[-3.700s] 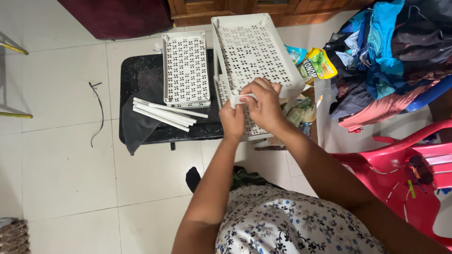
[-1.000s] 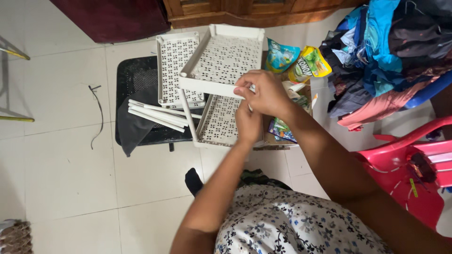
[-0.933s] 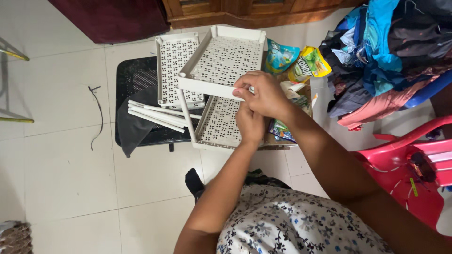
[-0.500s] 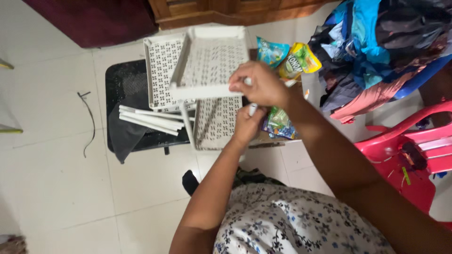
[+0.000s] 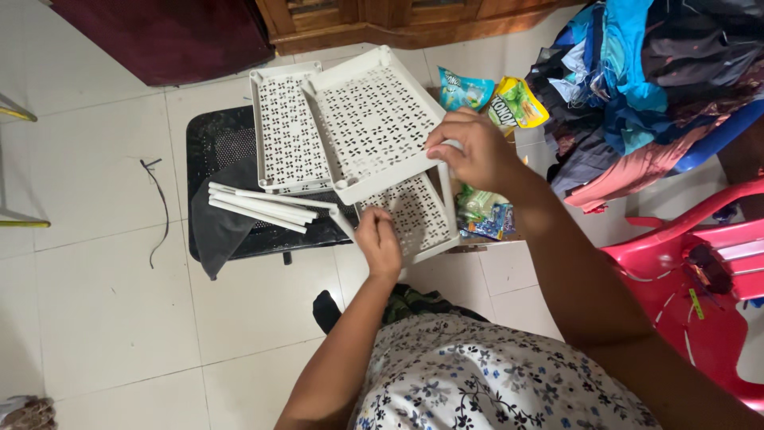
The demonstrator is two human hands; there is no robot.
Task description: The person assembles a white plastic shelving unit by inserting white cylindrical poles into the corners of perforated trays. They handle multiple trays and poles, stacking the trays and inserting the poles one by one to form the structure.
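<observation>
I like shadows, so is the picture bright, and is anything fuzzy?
Head view: soft, even light, no glare; only a faint shadow beneath the upper white tray held by the right hand; left hand and trays look sharp, not blurred.

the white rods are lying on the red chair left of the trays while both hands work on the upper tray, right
Not quite. The head view shows the white rods lying on the black mat, not on the red chair. They do lie left of the upper tray, which the right hand and left hand are working on.
</observation>
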